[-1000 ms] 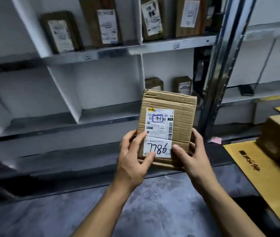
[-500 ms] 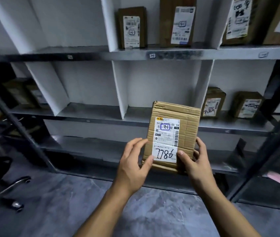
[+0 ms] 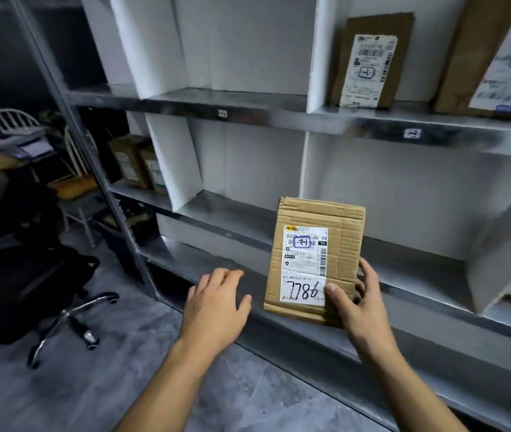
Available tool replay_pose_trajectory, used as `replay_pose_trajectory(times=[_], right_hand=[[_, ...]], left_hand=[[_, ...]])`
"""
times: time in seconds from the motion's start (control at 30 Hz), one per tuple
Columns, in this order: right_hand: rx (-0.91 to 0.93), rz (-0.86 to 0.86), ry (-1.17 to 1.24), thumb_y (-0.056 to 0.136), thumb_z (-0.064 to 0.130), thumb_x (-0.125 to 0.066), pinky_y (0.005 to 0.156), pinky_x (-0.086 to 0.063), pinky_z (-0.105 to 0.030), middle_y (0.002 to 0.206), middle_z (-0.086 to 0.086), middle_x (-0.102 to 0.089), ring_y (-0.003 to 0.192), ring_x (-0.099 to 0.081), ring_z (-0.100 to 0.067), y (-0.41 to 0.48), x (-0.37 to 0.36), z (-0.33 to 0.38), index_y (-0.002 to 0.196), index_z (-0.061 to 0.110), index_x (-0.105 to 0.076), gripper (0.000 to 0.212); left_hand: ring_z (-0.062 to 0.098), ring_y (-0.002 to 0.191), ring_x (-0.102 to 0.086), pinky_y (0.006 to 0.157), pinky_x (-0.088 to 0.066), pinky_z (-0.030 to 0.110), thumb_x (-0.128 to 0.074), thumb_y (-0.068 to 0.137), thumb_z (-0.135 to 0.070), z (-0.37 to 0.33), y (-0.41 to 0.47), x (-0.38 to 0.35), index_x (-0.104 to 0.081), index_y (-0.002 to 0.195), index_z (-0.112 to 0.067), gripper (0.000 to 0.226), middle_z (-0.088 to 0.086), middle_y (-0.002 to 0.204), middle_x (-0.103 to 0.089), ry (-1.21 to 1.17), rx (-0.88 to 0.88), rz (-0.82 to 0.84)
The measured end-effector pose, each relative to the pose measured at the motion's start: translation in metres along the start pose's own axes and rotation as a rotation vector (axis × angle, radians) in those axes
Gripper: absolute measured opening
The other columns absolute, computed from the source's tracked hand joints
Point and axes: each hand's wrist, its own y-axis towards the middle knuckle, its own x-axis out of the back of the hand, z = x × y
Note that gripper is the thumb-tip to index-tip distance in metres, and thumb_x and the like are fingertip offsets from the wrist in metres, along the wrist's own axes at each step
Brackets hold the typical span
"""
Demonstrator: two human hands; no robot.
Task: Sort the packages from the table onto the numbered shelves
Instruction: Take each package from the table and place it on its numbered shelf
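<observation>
Carrying one box to find its shelf.

The big metal shelves (image 3: 279, 115) have small number tags on their front edges. The cardboard package (image 3: 315, 260) is held up in front of the middle shelf, standing tall, label facing the person. The right hand (image 3: 361, 310) grips its lower corner. The left hand (image 3: 216, 307) is loose and holds nothing. Next, I think, find the matching number and slide it in.
</observation>
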Motion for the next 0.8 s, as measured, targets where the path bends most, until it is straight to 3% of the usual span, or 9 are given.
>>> replay_pose_trajectory(times=[0.1, 0.27, 0.6, 0.8], right_hand=[[0.020, 0.036, 0.007, 0.090, 0.022, -0.072, 0.102, -0.050, -0.049, 0.132, 0.007, -0.061, 0.118, -0.061, -0.014, 0.023, -0.034, 0.006, 0.120, 0.073, -0.038, 0.068], [0.079, 0.088, 0.016, 0.091, 0.023, -0.070, 0.099, -0.052, -0.052, 0.130, 0.008, -0.062, 0.115, -0.063, -0.013, 0.060, -0.094, 0.022, 0.136, 0.058, -0.036, 0.066], [0.313, -0.005, 0.092, 0.093, 0.023, -0.068, 0.100, -0.052, -0.048, 0.130, 0.009, -0.063, 0.116, -0.063, -0.009, 0.138, -0.236, 0.103, 0.124, 0.071, -0.035, 0.066], [0.480, -0.149, 0.129, 0.095, 0.017, -0.066, 0.101, -0.052, -0.047, 0.125, 0.006, -0.066, 0.113, -0.066, -0.010, 0.188, -0.285, 0.169, 0.147, 0.040, -0.032, 0.066]], left_hand=[[0.017, 0.126, -0.038, 0.105, -0.033, 0.034, -0.044, 0.095, -0.047, 0.034, 0.016, 0.011, -0.037, 0.143, -0.032, 0.051, -0.009, 0.141, -0.042, 0.059, 0.042, -0.014], [0.018, 0.126, -0.039, 0.104, -0.034, 0.035, -0.045, 0.095, -0.046, 0.093, 0.057, 0.031, -0.036, 0.144, -0.029, 0.052, -0.007, 0.140, -0.043, 0.096, 0.065, -0.044], [0.021, 0.123, -0.041, 0.101, -0.036, 0.037, -0.051, 0.093, -0.039, 0.196, 0.192, 0.098, -0.041, 0.141, -0.024, 0.051, -0.003, 0.136, -0.045, 0.106, -0.106, -0.149], [0.022, 0.119, -0.045, 0.100, -0.040, 0.040, -0.053, 0.091, -0.039, 0.230, 0.272, 0.159, -0.046, 0.137, -0.023, 0.049, -0.001, 0.131, -0.048, 0.077, -0.254, -0.282]])
